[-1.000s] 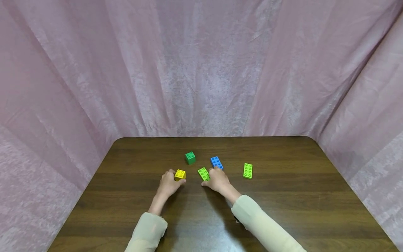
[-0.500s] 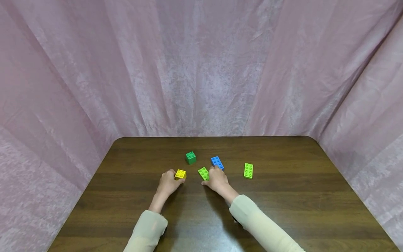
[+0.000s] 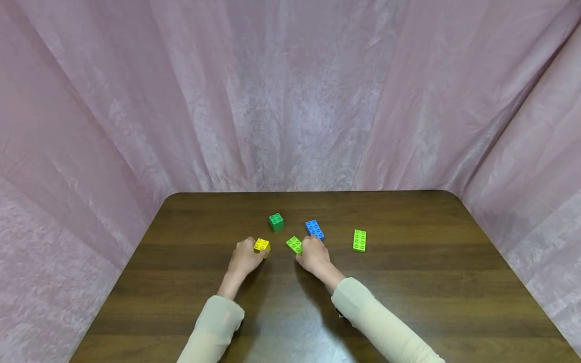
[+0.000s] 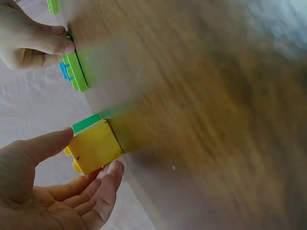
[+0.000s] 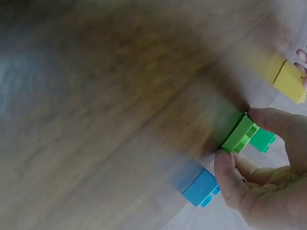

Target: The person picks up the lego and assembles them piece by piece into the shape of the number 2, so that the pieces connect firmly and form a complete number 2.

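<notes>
A square yellow building brick point(image 3: 262, 244) stands on the wooden table, studs up. My left hand point(image 3: 245, 257) holds it, with the thumb on one side and fingers on the other, as the left wrist view shows of the yellow brick point(image 4: 96, 147). To its right, my right hand point(image 3: 315, 254) pinches the near end of a flat lime-green brick point(image 3: 294, 244). The right wrist view has thumb and forefinger at opposite sides of this lime-green brick point(image 5: 241, 133). Just beyond the right fingers lies a blue brick point(image 3: 314, 229), its near end close to them.
Behind the yellow brick sits a square dark-green brick point(image 3: 276, 222). A second lime-green brick point(image 3: 359, 240) lies to the right of my right hand. Pink curtains point(image 3: 290, 101) hang around the far and side edges of the table point(image 3: 431, 282).
My right thumb has drawn in against the lime-green brick. The left hand has closed in on the yellow brick, which is turned slightly. The head view has tipped a little; the other bricks stay put.
</notes>
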Available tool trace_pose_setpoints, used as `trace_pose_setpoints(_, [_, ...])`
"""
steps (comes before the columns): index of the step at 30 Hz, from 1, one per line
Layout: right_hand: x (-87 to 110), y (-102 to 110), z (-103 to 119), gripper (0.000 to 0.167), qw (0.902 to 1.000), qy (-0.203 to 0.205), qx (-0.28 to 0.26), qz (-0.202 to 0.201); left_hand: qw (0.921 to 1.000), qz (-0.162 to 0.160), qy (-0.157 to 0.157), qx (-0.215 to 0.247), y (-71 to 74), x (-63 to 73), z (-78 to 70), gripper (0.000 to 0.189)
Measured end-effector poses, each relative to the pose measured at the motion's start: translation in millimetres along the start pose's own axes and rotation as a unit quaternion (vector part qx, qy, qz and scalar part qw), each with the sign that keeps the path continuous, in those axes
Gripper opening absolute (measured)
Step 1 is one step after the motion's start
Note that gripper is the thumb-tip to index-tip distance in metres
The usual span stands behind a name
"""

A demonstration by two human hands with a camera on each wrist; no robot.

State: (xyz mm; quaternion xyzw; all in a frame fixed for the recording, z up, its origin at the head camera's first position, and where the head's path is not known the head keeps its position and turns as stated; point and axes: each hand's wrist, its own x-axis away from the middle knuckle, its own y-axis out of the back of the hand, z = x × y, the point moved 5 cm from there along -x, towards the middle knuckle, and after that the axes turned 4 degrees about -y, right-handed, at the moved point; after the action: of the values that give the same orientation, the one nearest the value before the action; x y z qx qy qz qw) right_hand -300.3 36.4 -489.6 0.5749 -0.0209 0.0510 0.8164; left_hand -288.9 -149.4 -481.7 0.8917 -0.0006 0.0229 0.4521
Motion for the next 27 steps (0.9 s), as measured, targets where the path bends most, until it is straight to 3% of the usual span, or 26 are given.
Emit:
trace_pose_setpoints(6, [2.5, -1, -2, 0.046, 0.9999, 0.001, -0.006, -0.015, 0.9999, 0.012, -0.004, -0.005, 0.5, 1.5, -0.6, 0.044])
trace_pose_setpoints(10, [5.1, 0, -2, 0.044, 0.9995, 0.009, -0.012, -0.030, 0.9999, 0.004, -0.013, -0.010, 4.1, 3.6, -2.2, 0.044])
trace_pose_setpoints(20, [10.4, 18, 2, 0.035, 0.9927, 0.039, -0.063, -0.095, 0.9949, -0.063, -0.077, -0.016, 25.6, 14.9, -24.4, 0.040])
trace_pose_setpoints(27, [15.9, 31, 2, 0.038, 0.9803, 0.065, -0.118, -0.144, 0.9882, -0.100, -0.114, -0.018, 39.2, 25.8, -41.8, 0.034])
